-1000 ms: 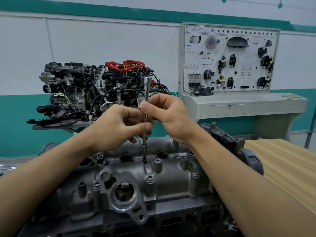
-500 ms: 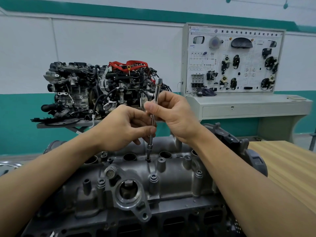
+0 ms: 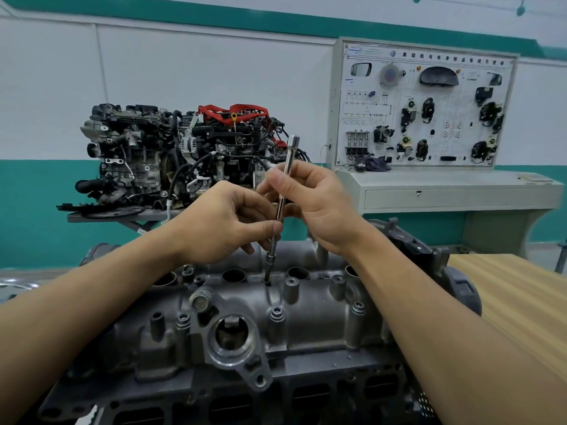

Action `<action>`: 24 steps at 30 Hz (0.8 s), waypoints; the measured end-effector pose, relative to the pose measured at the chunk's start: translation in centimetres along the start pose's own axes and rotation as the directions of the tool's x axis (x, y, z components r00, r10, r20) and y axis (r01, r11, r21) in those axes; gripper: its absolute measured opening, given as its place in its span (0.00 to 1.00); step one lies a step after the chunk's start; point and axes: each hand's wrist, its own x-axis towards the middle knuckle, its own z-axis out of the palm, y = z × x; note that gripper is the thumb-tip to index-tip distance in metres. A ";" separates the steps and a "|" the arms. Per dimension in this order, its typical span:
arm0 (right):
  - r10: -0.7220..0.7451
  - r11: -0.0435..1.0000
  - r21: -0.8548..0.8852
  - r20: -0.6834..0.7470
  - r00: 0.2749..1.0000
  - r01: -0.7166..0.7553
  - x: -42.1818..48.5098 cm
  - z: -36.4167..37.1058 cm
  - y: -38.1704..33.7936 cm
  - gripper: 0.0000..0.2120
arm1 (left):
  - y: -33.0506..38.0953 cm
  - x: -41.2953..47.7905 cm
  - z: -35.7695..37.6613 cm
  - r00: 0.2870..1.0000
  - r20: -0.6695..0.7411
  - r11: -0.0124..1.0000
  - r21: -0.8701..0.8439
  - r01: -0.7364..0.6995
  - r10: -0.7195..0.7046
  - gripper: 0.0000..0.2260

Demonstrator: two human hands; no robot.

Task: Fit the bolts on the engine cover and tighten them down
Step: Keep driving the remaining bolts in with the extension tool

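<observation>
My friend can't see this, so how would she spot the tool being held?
Find the nearest grey engine cover. Above its middle, the left hand and right hand pinch a thin rod. It alone is shiny chrome, with a fat socket on top.

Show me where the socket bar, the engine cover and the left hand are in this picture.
socket bar (image 3: 280,208), head view, shaft between the two hands.
engine cover (image 3: 319,320), head view, bare front wall.
left hand (image 3: 224,222), head view, back of the hand.
</observation>
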 end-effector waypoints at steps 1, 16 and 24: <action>0.019 0.999 0.040 0.032 0.999 -0.021 0.0 0.0 -0.1 0.08 | -0.1 0.0 0.0 1.000 -0.003 1.000 0.004 -0.001 0.001 0.08; 0.036 0.999 0.027 0.057 0.998 -0.038 0.0 -0.1 -0.3 0.12 | -0.3 -0.1 0.1 1.000 0.016 0.999 0.043 -0.002 0.001 0.01; -0.035 0.998 -0.058 -0.148 0.988 0.026 -0.2 0.6 -0.2 0.07 | 0.0 -0.3 0.3 0.998 0.065 0.997 0.078 0.010 -0.015 0.06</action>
